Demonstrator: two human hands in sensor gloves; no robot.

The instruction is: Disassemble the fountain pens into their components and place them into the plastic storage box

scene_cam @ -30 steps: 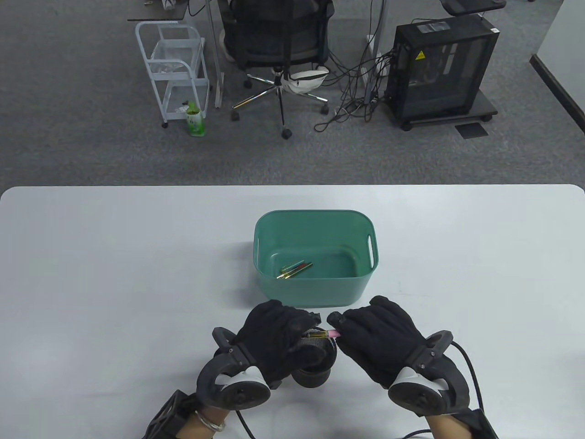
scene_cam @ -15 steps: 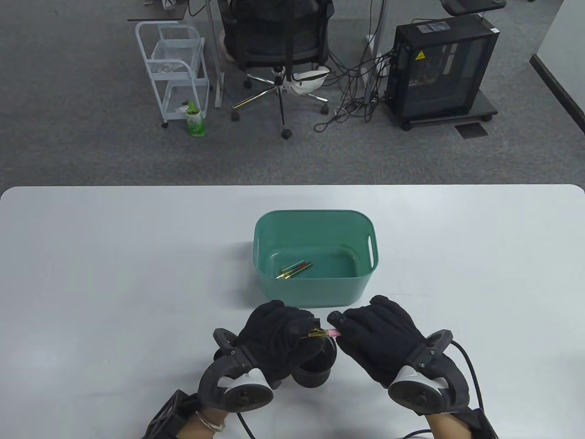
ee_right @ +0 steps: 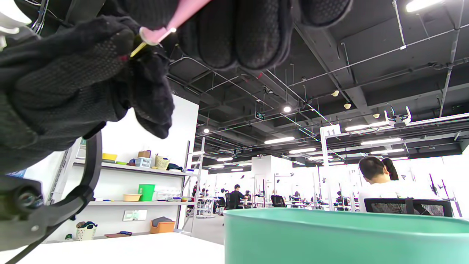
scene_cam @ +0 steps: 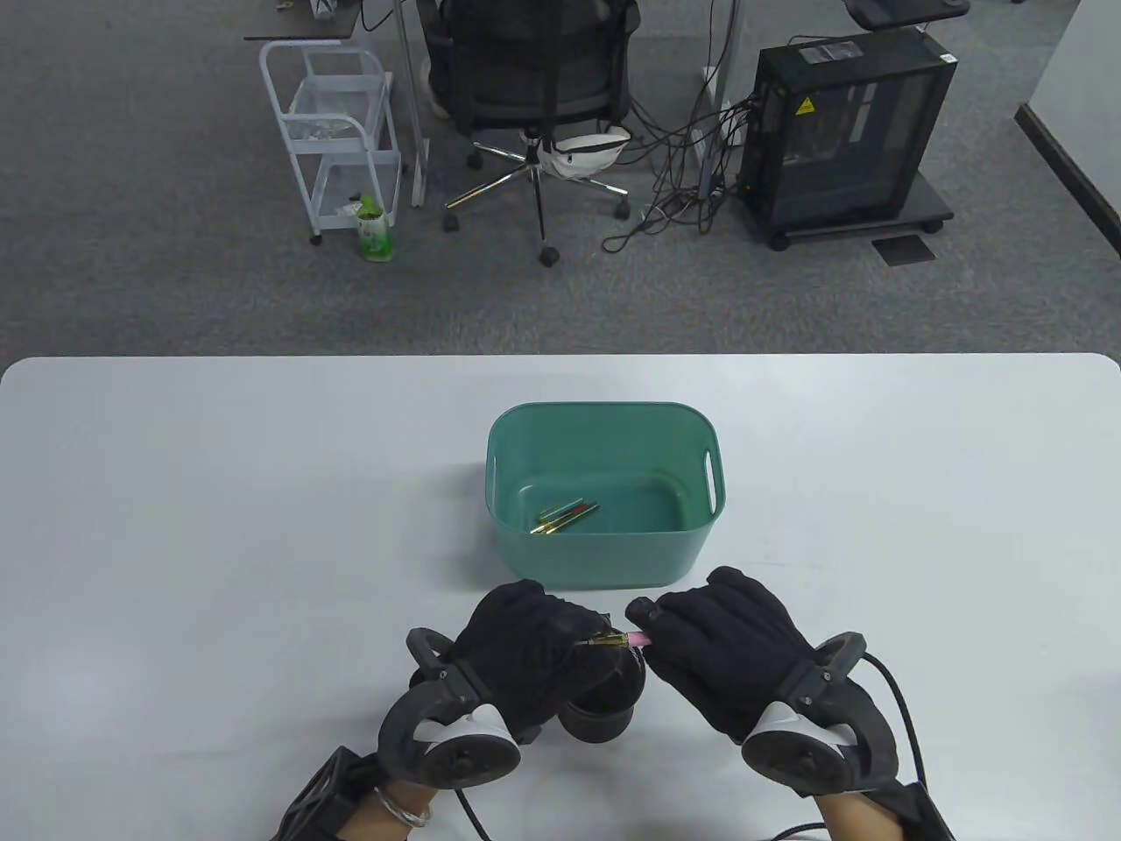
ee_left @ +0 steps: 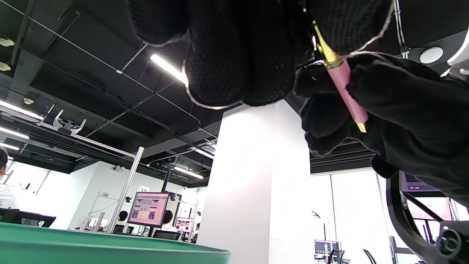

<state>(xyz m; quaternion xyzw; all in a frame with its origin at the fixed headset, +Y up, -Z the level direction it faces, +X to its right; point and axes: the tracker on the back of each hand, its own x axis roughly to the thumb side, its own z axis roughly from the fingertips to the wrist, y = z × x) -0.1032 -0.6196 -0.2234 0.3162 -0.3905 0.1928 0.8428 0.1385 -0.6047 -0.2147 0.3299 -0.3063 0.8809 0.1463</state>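
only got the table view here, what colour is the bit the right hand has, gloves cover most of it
Observer: Pink; in the left wrist view the right hand pinches a pink barrel.
Operator: and the left hand end?
Observer: A gold section runs into the left hand's fingers.
Operator: parts separated yet?
Observer: No gap shows; gold meets pink.

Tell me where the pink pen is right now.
In the table view the pink pen is held between the left hand and the right hand, just in front of the green box, above a black pot.
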